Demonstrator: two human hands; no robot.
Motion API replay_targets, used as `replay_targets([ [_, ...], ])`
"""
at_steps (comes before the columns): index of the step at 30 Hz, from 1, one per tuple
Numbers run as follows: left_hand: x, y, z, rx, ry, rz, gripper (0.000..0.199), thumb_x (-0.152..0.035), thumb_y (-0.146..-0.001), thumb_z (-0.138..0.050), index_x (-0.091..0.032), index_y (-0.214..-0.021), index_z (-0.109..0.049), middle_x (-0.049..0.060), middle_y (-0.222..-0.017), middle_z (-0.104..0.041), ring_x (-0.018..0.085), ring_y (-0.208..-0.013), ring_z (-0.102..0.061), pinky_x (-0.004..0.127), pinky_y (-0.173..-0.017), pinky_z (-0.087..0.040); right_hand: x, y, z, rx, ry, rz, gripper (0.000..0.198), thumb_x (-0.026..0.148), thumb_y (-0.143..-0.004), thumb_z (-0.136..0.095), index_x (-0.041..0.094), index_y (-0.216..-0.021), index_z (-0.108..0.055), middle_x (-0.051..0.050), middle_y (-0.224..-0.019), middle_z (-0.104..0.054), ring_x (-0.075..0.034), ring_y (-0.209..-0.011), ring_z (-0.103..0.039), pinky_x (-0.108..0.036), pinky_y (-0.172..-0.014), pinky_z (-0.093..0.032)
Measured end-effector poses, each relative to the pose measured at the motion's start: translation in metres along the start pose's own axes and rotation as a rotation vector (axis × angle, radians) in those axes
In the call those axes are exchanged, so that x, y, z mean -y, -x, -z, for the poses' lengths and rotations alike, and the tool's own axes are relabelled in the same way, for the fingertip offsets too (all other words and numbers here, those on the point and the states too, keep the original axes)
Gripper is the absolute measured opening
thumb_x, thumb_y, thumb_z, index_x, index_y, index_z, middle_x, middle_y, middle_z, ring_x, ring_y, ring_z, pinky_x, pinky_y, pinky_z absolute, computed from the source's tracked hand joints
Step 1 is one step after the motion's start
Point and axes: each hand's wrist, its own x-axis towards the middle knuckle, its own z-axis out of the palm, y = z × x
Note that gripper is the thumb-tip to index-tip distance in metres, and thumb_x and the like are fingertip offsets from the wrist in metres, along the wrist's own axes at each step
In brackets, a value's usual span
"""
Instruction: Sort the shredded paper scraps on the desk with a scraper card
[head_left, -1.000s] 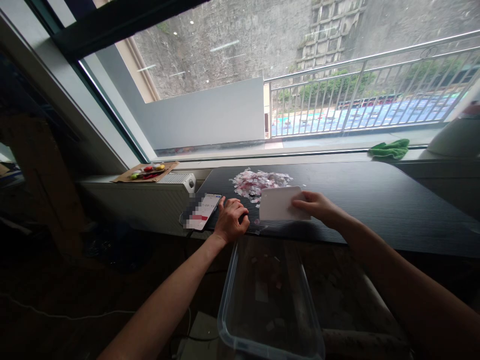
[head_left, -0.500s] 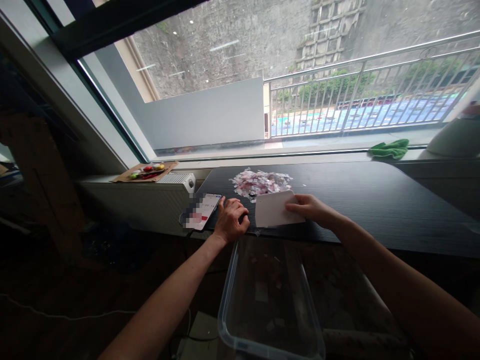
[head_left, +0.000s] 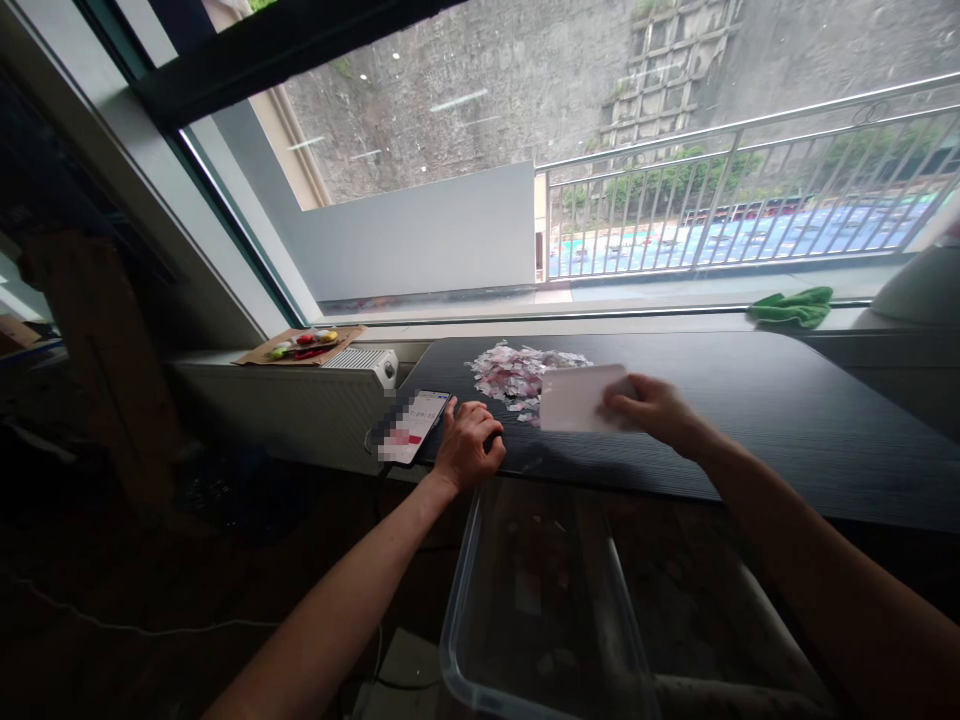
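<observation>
Now the right hand (head_left: 654,412) pinches a thin, stiff-looking white card (head_left: 579,398) by its right edge, maybe touching the light paper bits (head_left: 517,368); the left hand (head_left: 469,450) rests curled.

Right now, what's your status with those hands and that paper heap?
Right hand grips flat white plastic scraper beside pink-white paper scrap pile. Left hand fisted on black table edge. Clear plastic bin below.

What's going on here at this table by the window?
A person's right hand holds a white card at the edge of a pile of paper scraps on the dark table. The left hand rests on the table edge beside a phone. A clear plastic bin sits below.
</observation>
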Motion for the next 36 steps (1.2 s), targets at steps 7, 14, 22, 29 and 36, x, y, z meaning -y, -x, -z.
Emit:
replay_targets([
  [7, -0.001, 0.000, 0.001, 0.029, -0.008, -0.004, 0.014, -0.024, -0.077, -0.055, -0.023, -0.086, -0.066, 0.003, -0.090, -0.065, 0.025, -0.111, -0.053, 0.056, -0.113, -0.017, 0.010, -0.001, -0.004, -0.050, 0.224, 0.128, 0.011, 0.026, -0.069, -0.063, 0.016, -0.074, -0.063, -0.003, -0.065, -0.066, -0.014, -0.055, -0.057, -0.024, -0.048, -0.043],
  [14, 0.001, 0.000, 0.001, 0.032, -0.013, -0.009, 0.016, -0.026, -0.078, -0.055, -0.024, -0.088, -0.067, 0.003, -0.091, -0.064, 0.025, -0.112, -0.052, 0.056, -0.114, -0.017, 0.018, 0.009, 0.002, -0.034, 0.292, 0.133, 0.009, 0.025, -0.070, -0.061, 0.016, -0.072, -0.062, -0.003, -0.064, -0.065, -0.013, -0.053, -0.055, -0.024, -0.047, -0.042],
  [22, 0.000, 0.001, 0.003, 0.045, -0.020, -0.026, 0.019, -0.026, -0.079, -0.054, -0.025, -0.092, -0.068, 0.003, -0.094, -0.064, 0.026, -0.114, -0.051, 0.056, -0.114, -0.015, 0.015, 0.011, 0.000, -0.024, 0.258, 0.170, 0.012, 0.028, -0.068, -0.062, 0.016, -0.071, -0.061, -0.002, -0.061, -0.061, -0.013, -0.052, -0.053, -0.023, -0.044, -0.041],
  [29, -0.009, -0.003, 0.012, 0.190, -0.024, -0.288, 0.029, -0.030, -0.081, -0.056, -0.028, -0.107, -0.067, 0.007, -0.112, -0.060, 0.028, -0.124, -0.044, 0.059, -0.116, -0.004, 0.013, 0.018, -0.001, 0.011, 0.342, 0.161, 0.011, 0.029, -0.068, -0.057, 0.018, -0.067, -0.058, 0.000, -0.059, -0.058, -0.012, -0.051, -0.050, -0.024, -0.047, -0.038],
  [36, -0.019, -0.005, 0.006, 0.164, 0.023, -0.264, 0.023, -0.027, -0.080, -0.055, -0.026, -0.099, -0.069, 0.006, -0.108, -0.062, 0.027, -0.122, -0.047, 0.058, -0.116, -0.008, 0.016, 0.023, 0.003, -0.054, 0.428, 0.229, 0.012, 0.031, -0.074, -0.058, 0.019, -0.072, -0.060, -0.002, -0.063, -0.066, -0.016, -0.057, -0.058, -0.025, -0.051, -0.040],
])
